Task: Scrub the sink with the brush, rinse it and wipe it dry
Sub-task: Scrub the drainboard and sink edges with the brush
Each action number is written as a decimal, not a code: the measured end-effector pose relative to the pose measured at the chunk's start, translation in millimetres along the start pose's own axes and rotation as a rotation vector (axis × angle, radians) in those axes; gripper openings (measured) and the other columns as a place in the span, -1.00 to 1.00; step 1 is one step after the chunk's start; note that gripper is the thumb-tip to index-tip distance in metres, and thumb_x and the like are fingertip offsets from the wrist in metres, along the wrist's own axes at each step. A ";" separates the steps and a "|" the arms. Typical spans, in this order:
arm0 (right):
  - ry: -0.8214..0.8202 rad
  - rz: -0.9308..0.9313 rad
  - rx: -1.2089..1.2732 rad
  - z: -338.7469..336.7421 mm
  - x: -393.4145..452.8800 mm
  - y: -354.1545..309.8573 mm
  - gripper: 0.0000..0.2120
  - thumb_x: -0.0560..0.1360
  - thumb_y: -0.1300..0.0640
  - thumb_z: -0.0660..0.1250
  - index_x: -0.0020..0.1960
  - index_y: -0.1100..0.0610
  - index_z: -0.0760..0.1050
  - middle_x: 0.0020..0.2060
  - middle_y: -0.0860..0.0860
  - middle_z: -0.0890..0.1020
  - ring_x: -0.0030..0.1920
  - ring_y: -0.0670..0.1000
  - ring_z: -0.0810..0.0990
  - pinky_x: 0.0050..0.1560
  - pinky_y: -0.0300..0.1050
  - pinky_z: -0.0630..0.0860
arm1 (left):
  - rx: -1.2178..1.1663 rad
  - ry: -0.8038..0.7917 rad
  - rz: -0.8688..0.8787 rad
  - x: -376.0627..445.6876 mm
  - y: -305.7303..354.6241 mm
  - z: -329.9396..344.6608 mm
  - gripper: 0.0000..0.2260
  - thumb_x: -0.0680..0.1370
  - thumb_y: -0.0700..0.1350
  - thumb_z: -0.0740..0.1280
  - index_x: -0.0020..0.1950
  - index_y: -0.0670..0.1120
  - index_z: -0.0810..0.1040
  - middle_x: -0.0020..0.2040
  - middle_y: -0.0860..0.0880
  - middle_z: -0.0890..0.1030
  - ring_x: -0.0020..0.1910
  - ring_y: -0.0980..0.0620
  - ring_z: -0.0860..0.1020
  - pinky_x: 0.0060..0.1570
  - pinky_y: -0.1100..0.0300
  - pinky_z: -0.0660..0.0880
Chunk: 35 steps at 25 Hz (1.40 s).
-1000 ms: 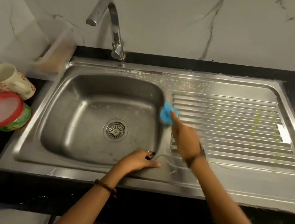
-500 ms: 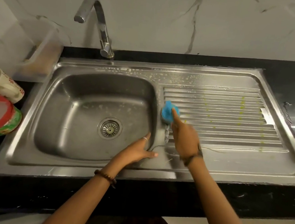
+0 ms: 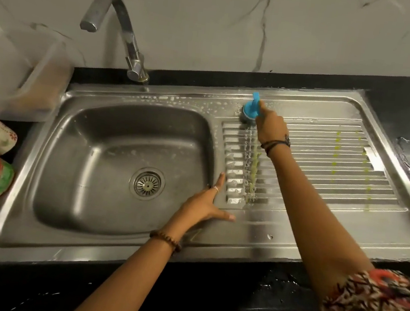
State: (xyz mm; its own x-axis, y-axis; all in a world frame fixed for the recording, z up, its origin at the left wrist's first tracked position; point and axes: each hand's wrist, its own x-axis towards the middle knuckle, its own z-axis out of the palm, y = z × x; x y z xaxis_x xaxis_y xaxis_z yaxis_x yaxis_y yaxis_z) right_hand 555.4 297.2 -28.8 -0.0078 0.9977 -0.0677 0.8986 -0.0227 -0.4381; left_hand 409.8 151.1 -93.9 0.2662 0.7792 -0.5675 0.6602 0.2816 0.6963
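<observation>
Head view: right hand (image 3: 271,124) holds brush (image 3: 251,110) on sink (image 3: 292,233).

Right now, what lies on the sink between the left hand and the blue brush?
In the head view, only ribbed drainboard lies between the left hand and the blue brush: wet grooves with foam and a yellow-green soap streak. No other object.
</observation>
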 end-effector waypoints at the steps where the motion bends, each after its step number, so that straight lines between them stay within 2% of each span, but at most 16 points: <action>1: -0.008 0.001 0.027 2.0 -16.3 2.5 -0.55 0.61 0.24 0.04 0.48 0.04 0.16 0.01 0.26 0.60 -0.08 0.22 0.60 -0.05 0.12 0.57 | 0.013 0.008 -0.001 -0.8 0.7 -0.4 0.01 0.36 0.07 0.48 0.49 0.18 -0.25 0.53 -0.03 0.12 0.46 -0.09 0.22 0.41 0.01 0.24; 4: -0.011 0.022 0.082 11.9 -126.7 22.1 -0.51 0.61 0.20 0.06 0.51 -0.01 0.07 -0.15 0.21 0.62 -0.23 0.15 0.57 -0.26 -0.02 0.50 | 0.040 0.007 0.013 -2.6 1.4 -1.0 0.00 0.36 0.08 0.48 0.48 0.22 -0.25 0.52 0.00 0.16 0.44 -0.10 0.26 0.38 0.00 0.27; 6: -0.103 0.085 0.060 8.1 -195.9 23.4 -0.48 0.61 0.16 0.06 0.51 -0.08 -0.03 -0.23 0.14 0.58 -0.30 0.06 0.53 -0.31 -0.08 0.42 | 0.065 0.020 0.010 -3.3 1.8 -1.5 -0.01 0.36 0.09 0.47 0.47 0.24 -0.26 0.51 0.00 0.17 0.43 -0.10 0.28 0.37 0.00 0.28; 8: -0.069 0.094 -0.054 8.2 -190.2 23.1 -0.49 0.62 0.13 0.04 0.51 -0.08 -0.04 -0.28 0.07 0.51 -0.32 0.03 0.48 -0.36 -0.14 0.36 | 0.088 0.019 0.004 -3.0 3.9 -2.0 -0.01 0.37 0.10 0.47 0.47 0.24 -0.26 0.51 0.00 0.17 0.43 -0.10 0.28 0.37 0.01 0.29; 10: 0.028 0.057 -0.101 9.6 -133.7 23.1 -0.53 0.63 0.15 0.03 0.51 -0.02 0.04 -0.28 0.10 0.54 -0.33 0.04 0.47 -0.41 -0.16 0.32 | 0.096 0.004 -0.007 -1.6 3.5 -2.0 0.00 0.36 0.11 0.47 0.47 0.24 -0.28 0.52 0.00 0.15 0.43 -0.12 0.27 0.38 -0.01 0.28; 13: 0.063 0.020 -0.069 3.0 -40.3 26.5 -0.53 0.62 0.21 0.04 0.50 -0.01 0.09 -0.09 0.22 0.61 -0.25 0.09 0.49 -0.22 -0.02 0.49 | 0.046 -0.011 0.000 -0.7 1.8 -2.1 0.01 0.35 0.09 0.48 0.47 0.23 -0.27 0.53 0.04 0.11 0.46 -0.10 0.22 0.41 -0.01 0.24; 15: 0.037 0.042 -0.044 -2.5 -26.9 31.5 -0.52 0.62 0.21 0.05 0.50 -0.03 0.10 -0.01 0.24 0.60 -0.15 0.15 0.55 -0.14 0.00 0.49 | 0.001 -0.018 0.007 -0.3 0.6 -2.4 0.01 0.36 0.06 0.49 0.47 0.23 -0.26 0.53 0.05 0.10 0.47 -0.08 0.20 0.42 -0.01 0.21; 17: 0.036 0.062 0.059 0.1 -66.5 42.4 -0.52 0.61 0.21 0.07 0.50 -0.03 0.11 -0.04 0.23 0.61 -0.14 0.16 0.58 -0.26 -0.08 0.44 | -0.005 -0.013 -0.003 -0.3 -0.2 -2.4 0.01 0.36 0.05 0.49 0.47 0.23 -0.26 0.53 0.02 0.12 0.46 -0.09 0.20 0.43 -0.01 0.20; 20: 0.031 0.115 0.191 2.7 -182.7 57.6 -0.51 0.61 0.14 0.09 0.48 -0.13 0.06 -0.32 0.06 0.55 -0.41 -0.06 0.45 -0.44 -0.33 0.25 | 0.047 -0.004 -0.023 1.5 -2.1 -1.5 0.03 0.34 0.10 0.49 0.45 0.27 -0.28 0.51 -0.03 0.16 0.44 -0.13 0.24 0.40 -0.02 0.25; 22: -0.065 0.129 0.180 0.1 -226.4 56.8 -0.50 0.60 0.11 0.10 0.47 -0.16 0.02 -0.41 -0.04 0.44 -0.45 -0.10 0.39 -0.44 -0.33 0.27 | 0.077 0.005 -0.040 2.7 -2.2 -0.3 0.03 0.33 0.12 0.49 0.44 0.29 -0.29 0.51 -0.04 0.18 0.43 -0.15 0.27 0.38 -0.02 0.28; 24: -0.062 0.075 0.120 2.8 -202.3 49.2 -0.51 0.61 0.11 0.09 0.48 -0.14 0.06 -0.36 0.04 0.50 -0.40 -0.01 0.45 -0.39 -0.17 0.37 | 0.061 -0.001 -0.036 4.6 -3.1 -0.5 0.03 0.32 0.13 0.49 0.44 0.29 -0.28 0.51 -0.04 0.17 0.44 -0.14 0.26 0.39 -0.03 0.27; 26: -0.026 -0.019 0.042 10.3 -139.3 30.7 -0.52 0.61 0.14 0.08 0.50 -0.08 0.09 -0.25 0.14 0.58 -0.32 0.07 0.52 -0.34 -0.05 0.42 | 0.027 -0.006 -0.035 5.5 -4.3 -0.7 0.03 0.32 0.12 0.50 0.45 0.28 -0.26 0.52 -0.02 0.16 0.45 -0.11 0.24 0.40 -0.03 0.24; 30: -0.015 -0.110 0.000 20.7 -11.2 -13.2 -0.54 0.61 0.20 0.04 0.49 -0.04 0.11 -0.02 0.22 0.60 -0.18 0.10 0.56 -0.12 0.01 0.56 | 0.045 0.017 -0.057 7.9 -6.5 2.0 0.03 0.31 0.14 0.50 0.46 0.27 -0.25 0.51 -0.03 0.19 0.44 -0.13 0.26 0.39 -0.04 0.26; 32: -0.045 -0.107 0.001 20.5 -2.0 -24.8 -0.52 0.61 0.22 0.04 0.49 -0.03 0.10 0.03 0.21 0.58 -0.14 0.10 0.56 -0.13 -0.05 0.52 | 0.038 0.007 -0.061 8.1 -6.7 2.2 0.05 0.29 0.16 0.50 0.45 0.28 -0.27 0.51 -0.05 0.20 0.43 -0.13 0.27 0.38 -0.04 0.28; 35: -0.065 -0.098 0.077 27.1 -58.3 -13.7 -0.49 0.59 0.24 0.07 0.50 -0.03 0.09 -0.01 0.23 0.60 -0.15 0.14 0.58 -0.19 -0.07 0.46 | 0.015 0.032 -0.078 5.7 -6.1 2.6 0.18 0.17 0.28 0.48 0.46 0.18 -0.35 0.51 -0.07 0.18 0.44 -0.10 0.25 0.39 -0.04 0.27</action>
State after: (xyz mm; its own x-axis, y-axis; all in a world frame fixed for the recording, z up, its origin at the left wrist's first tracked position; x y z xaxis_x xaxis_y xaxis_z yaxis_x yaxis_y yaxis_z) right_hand 531.7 237.7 -43.2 -0.1245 0.9892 -0.0777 0.8558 0.0674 -0.5129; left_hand 409.1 152.3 -102.5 0.1915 0.7726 -0.6053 0.6883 0.3340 0.6440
